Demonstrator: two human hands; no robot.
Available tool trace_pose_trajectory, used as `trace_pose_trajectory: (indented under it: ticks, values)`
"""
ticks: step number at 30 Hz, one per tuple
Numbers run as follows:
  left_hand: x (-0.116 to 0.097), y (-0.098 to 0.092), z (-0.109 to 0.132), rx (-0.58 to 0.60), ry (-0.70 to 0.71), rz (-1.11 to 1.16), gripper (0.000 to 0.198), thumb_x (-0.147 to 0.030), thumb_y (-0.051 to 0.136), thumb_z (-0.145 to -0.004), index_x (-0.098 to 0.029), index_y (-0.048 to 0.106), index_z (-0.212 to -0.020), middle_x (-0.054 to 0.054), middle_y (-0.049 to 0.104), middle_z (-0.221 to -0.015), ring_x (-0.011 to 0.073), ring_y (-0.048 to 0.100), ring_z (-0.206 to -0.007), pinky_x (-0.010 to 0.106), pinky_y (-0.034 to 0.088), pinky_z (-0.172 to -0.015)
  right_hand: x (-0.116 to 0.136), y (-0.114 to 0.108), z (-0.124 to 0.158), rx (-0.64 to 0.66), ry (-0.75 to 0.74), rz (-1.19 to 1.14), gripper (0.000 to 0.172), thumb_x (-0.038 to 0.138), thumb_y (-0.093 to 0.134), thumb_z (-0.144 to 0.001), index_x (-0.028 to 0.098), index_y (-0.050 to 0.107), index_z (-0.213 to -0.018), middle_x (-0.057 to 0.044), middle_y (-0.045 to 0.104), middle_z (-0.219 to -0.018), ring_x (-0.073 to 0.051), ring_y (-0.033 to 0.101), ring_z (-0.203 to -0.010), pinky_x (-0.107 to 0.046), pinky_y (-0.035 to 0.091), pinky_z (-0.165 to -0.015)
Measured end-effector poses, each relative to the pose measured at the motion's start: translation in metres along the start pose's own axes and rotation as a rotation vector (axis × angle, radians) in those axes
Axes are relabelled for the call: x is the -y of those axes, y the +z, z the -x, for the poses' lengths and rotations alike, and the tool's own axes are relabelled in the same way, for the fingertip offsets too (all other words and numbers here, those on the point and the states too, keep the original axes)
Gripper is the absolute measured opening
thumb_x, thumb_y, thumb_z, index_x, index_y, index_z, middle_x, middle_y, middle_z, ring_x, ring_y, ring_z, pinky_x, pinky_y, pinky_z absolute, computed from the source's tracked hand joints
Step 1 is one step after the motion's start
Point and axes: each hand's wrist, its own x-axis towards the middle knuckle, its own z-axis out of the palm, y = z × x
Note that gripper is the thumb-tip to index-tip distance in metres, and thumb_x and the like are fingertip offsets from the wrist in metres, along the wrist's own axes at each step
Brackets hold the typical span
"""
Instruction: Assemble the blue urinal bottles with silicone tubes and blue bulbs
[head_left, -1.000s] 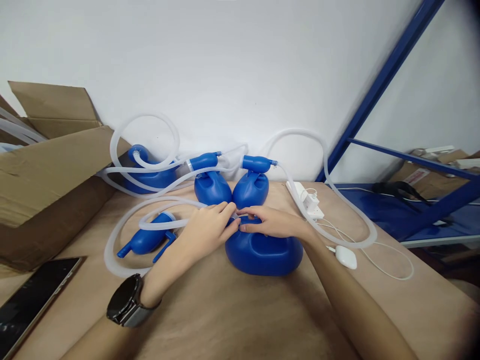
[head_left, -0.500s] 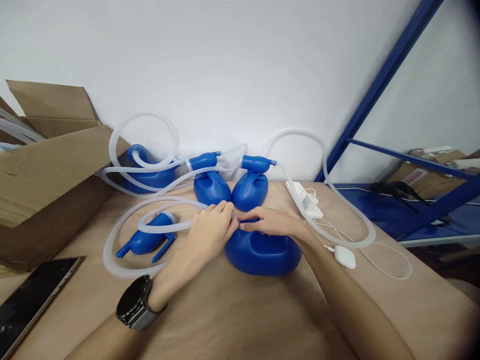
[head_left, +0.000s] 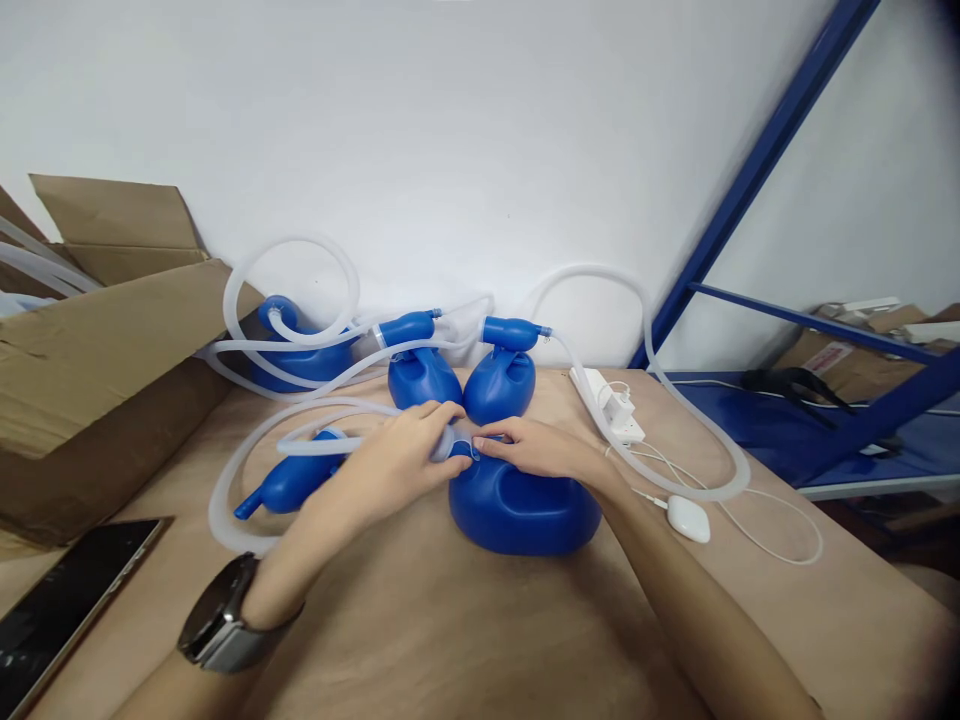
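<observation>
A blue plastic container [head_left: 525, 510] lies on the brown table [head_left: 465, 630] in front of me. My left hand [head_left: 401, 462] is closed on the end of a clear tube [head_left: 315, 447] at the container's top. My right hand [head_left: 534, 447] rests on the container's top, fingers pinched at the same spot, fingertips meeting the left hand's. The tube runs left to a blue nozzle piece [head_left: 289, 482] and loops round on the table.
Two more blue containers [head_left: 424, 378] [head_left: 501, 380] and a third [head_left: 300, 355] stand at the wall with looping tubes [head_left: 645, 330]. An open cardboard box [head_left: 97, 350] is at left, a phone [head_left: 60, 600] at front left. A white power strip [head_left: 607, 402] and a small white device [head_left: 688, 518] lie at right, beside a blue rack [head_left: 787, 320].
My left forearm has swung lower and leftward, the watch dropping toward the frame's bottom. The left fingers now show the tube end at the container's top. The right hand has hardly moved.
</observation>
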Motion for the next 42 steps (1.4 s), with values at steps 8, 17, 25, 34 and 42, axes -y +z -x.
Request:
trace_pose_trajectory:
  ticks: [8, 17, 25, 34, 42]
  values:
    - [0.037, -0.054, 0.022, 0.067, 0.040, -0.110, 0.038, -0.051, 0.056, -0.102, -0.030, 0.073, -0.128, 0.003, 0.075, -0.131, 0.0283, 0.071, -0.115, 0.038, 0.053, -0.099, -0.004, 0.000, -0.001, 0.020, -0.013, -0.085, 0.045, 0.053, 0.055, -0.102, 0.029, 0.074, -0.136, -0.003, 0.077, -0.131, -0.030, 0.072, -0.115, -0.044, 0.053, -0.107]
    - [0.013, -0.026, 0.018, 0.169, 0.106, -0.315, 0.039, -0.048, 0.071, -0.097, -0.022, 0.072, -0.125, 0.012, 0.072, -0.134, 0.0351, 0.072, -0.113, 0.044, 0.054, -0.092, 0.001, -0.019, 0.018, 0.230, 0.047, -0.165, 0.082, 0.060, 0.063, -0.096, 0.037, 0.031, -0.168, -0.011, 0.055, -0.147, -0.026, 0.070, -0.111, -0.041, 0.065, -0.088]
    - [0.005, -0.021, 0.008, 0.178, 0.045, -0.381, 0.046, -0.055, 0.065, -0.100, -0.015, 0.069, -0.122, 0.013, 0.075, -0.118, 0.0358, 0.073, -0.105, 0.043, 0.053, -0.082, 0.012, -0.007, 0.014, 0.108, -0.256, 0.056, 0.090, 0.050, 0.072, -0.094, 0.039, 0.024, -0.170, -0.006, 0.063, -0.132, -0.025, 0.062, -0.117, -0.045, 0.050, -0.108]
    - [0.025, -0.047, 0.018, 0.034, 0.114, -0.227, 0.026, -0.042, 0.061, -0.098, -0.025, 0.074, -0.112, 0.008, 0.074, -0.119, 0.0301, 0.069, -0.108, 0.040, 0.053, -0.093, 0.013, -0.002, 0.009, 0.082, -0.243, -0.015, 0.083, 0.042, 0.073, -0.093, 0.034, 0.035, -0.167, -0.008, 0.065, -0.137, -0.027, 0.063, -0.123, -0.043, 0.049, -0.109]
    - [0.036, -0.074, 0.060, 0.121, -0.211, -0.192, 0.033, -0.053, 0.062, -0.087, -0.028, 0.070, -0.066, 0.002, 0.069, -0.068, 0.0215, 0.061, -0.059, 0.034, 0.041, -0.056, 0.022, -0.001, 0.007, 0.076, -0.219, 0.049, 0.081, 0.042, 0.075, -0.091, 0.033, 0.038, -0.163, -0.006, 0.065, -0.140, -0.027, 0.065, -0.118, -0.040, 0.051, -0.104]
